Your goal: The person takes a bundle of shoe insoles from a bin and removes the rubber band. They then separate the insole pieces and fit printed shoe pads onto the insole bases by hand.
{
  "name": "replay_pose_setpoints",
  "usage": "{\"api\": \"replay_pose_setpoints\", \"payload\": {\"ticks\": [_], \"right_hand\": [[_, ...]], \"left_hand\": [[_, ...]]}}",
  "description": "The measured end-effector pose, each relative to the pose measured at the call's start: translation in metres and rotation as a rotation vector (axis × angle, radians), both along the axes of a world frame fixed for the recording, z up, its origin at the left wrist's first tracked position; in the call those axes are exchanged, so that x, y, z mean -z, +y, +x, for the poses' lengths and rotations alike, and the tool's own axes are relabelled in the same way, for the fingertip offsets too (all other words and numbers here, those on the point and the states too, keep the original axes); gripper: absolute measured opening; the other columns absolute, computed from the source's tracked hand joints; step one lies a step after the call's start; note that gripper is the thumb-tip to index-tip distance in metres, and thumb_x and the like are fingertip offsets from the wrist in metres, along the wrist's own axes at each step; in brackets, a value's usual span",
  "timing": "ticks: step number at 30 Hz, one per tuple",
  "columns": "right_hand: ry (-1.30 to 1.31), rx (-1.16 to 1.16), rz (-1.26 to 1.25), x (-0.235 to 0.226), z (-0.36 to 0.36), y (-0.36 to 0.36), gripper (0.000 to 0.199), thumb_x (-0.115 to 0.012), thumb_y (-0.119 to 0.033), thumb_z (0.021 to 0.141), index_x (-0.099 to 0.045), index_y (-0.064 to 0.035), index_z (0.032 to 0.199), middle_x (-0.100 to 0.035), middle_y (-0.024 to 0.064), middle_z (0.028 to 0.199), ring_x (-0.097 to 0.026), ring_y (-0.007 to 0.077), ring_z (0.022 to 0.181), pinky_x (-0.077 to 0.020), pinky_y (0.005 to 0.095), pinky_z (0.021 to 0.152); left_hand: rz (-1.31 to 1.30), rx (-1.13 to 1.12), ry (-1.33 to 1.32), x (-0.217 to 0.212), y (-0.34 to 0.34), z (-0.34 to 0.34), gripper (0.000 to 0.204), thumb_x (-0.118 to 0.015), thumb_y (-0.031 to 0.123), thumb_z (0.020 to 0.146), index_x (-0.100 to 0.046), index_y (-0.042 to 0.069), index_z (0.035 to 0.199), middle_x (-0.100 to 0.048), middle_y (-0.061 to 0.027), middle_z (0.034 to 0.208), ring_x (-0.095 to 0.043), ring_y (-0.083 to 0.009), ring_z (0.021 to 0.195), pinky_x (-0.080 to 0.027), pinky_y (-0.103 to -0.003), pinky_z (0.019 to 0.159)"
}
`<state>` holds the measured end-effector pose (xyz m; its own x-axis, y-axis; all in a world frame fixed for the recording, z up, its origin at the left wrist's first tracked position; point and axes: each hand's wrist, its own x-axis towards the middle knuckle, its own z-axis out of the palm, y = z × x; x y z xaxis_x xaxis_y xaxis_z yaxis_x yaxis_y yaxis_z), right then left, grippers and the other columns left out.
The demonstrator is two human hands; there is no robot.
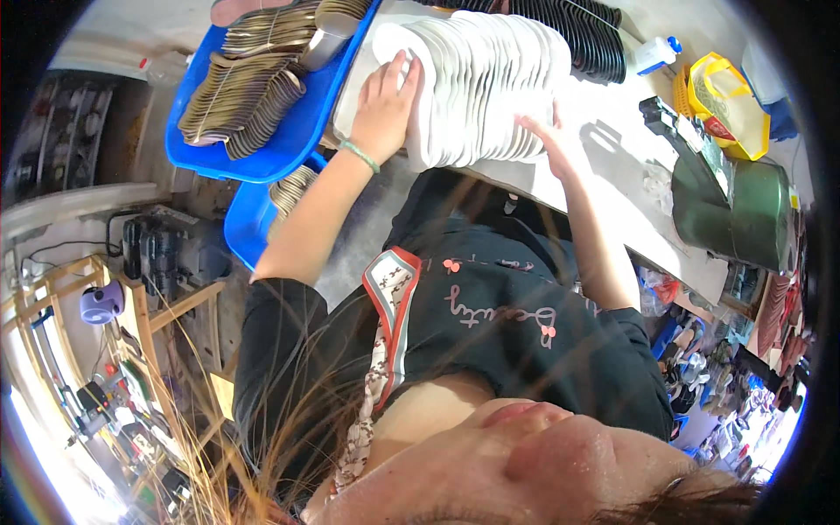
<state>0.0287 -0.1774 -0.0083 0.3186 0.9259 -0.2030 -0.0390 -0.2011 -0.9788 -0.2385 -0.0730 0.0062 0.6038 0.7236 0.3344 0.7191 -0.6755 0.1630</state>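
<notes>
Pressing from both ends, I hold a long row of white, flat, insole-shaped pieces [481, 83] standing on edge, packed face to face on the pale tabletop [612, 188]. My left hand [385, 105] lies open and flat against the row's left end, fingers spread and pointing away from me toward the far edge of the tabletop, with a thin green band around that wrist. My right hand [547, 136] is set against the near right end of the row, fingers open and laid along the last pieces, not curled around anything. The row's long axis runs left to right between my palms, bowing away from me in the middle; each single piece stands with its own length pointing away from me, toward the far side.

Just beyond the row sits a second row of black ribbed pieces [582, 35], stacked the same way. To my left, touching the tabletop's edge, is a blue plastic tray [280, 144] filled with fanned stacks of tan flat insole pieces [245, 96]. To my right on the tabletop are a white bottle with a blue cap [656, 54], a yellow plastic basket [726, 101], and a dark green metal machine [735, 206].
</notes>
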Motion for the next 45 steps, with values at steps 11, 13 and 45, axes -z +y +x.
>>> {"api": "replay_pose_setpoints", "payload": {"ticks": [11, 13, 45], "right_hand": [[0.269, 0.089, -0.086, -0.038, 0.023, -0.012, 0.062, -0.050, -0.045, 0.093, -0.038, -0.0039, 0.138, -0.048, 0.0140, 0.134, -0.057, 0.0224, 0.110, -0.0482, 0.0345, 0.090], [0.088, -0.101, 0.077, -0.051, 0.037, -0.004, 0.062, -0.045, -0.050, 0.094, -0.043, -0.0008, 0.132, -0.061, 0.0145, 0.116, -0.062, 0.0197, 0.101, -0.0514, 0.0326, 0.082], [-0.324, -0.108, 0.190, -0.017, 0.000, -0.043, 0.098, -0.078, -0.036, 0.068, -0.023, -0.0034, 0.143, -0.035, 0.0193, 0.142, -0.037, 0.0354, 0.129, -0.0324, 0.0433, 0.105]], "left_hand": [[0.043, 0.584, -0.072, -0.032, 0.023, -0.011, 0.077, -0.068, 0.018, 0.070, -0.035, 0.002, 0.138, -0.042, -0.0186, 0.139, -0.039, -0.0298, 0.131, -0.026, -0.043, 0.111], [0.051, 0.664, -0.266, -0.039, 0.017, -0.001, 0.079, -0.070, 0.032, 0.071, -0.037, 0.002, 0.136, -0.054, -0.0201, 0.126, -0.052, -0.0329, 0.118, -0.035, -0.045, 0.105], [-1.328, 0.590, -1.038, -0.038, -0.060, 0.002, 0.101, -0.076, 0.005, 0.068, -0.013, 0.005, 0.147, -0.018, -0.0145, 0.152, -0.015, -0.0226, 0.141, -0.013, -0.036, 0.113]]}}
